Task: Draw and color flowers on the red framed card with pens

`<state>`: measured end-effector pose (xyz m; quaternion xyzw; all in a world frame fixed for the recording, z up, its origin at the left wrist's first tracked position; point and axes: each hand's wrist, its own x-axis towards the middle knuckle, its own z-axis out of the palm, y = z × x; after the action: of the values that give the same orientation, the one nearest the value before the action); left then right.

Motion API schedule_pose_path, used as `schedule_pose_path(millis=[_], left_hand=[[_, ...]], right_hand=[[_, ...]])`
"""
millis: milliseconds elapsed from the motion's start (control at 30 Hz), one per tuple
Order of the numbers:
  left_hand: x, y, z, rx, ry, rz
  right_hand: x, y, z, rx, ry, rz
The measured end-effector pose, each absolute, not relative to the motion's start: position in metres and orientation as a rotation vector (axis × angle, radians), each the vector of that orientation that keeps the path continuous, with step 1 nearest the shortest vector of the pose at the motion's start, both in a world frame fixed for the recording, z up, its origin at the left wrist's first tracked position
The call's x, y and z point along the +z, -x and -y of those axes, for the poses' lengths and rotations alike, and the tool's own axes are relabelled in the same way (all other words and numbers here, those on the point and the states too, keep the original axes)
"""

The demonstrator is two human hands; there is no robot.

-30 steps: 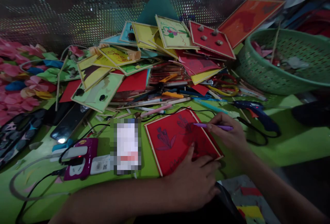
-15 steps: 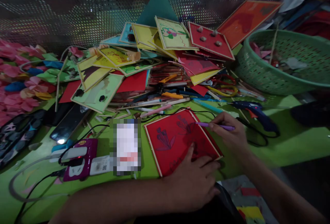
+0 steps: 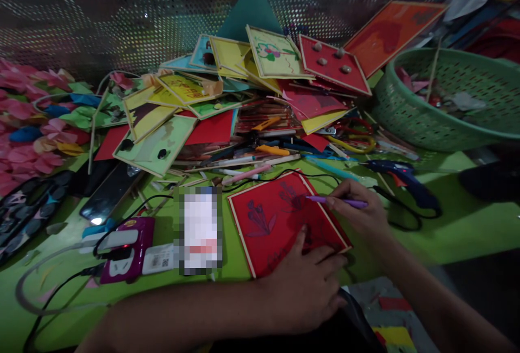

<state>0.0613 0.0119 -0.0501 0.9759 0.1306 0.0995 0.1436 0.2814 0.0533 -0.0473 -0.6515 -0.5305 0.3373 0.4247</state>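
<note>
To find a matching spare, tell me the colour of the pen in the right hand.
The pen is purple; the head view shows it best.

Matt paper on the red card (image 3: 281, 216), wooden edging (image 3: 241, 237), smooth plastic purple pen (image 3: 352, 202)

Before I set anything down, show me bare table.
Widest: green tabletop right of the glue gun, nearer than the basket. A narrow strip separates the red card from the pixelated screen. Heaped framed cards crowd the back.
</note>
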Motion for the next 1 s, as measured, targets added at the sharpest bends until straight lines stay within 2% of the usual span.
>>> schedule_pose_path(millis=[367,733,1000], left_hand=[[-0.0515,-0.0612,-0.0098,0.273,-2.802,-0.385],[-0.051,-0.0613,-0.0107,0.291,-2.796,-0.375],[-0.0534,-0.061,-0.0098,0.281,-2.798,-0.371]], right_hand=[[-0.043,-0.2768,-0.0512,0.884,1.617,1.349],[-0.041,-0.2765,-0.0525,0.747,1.653,1.312],[-0.0463,-0.2793,-0.0503,0.89,1.655,1.328]])
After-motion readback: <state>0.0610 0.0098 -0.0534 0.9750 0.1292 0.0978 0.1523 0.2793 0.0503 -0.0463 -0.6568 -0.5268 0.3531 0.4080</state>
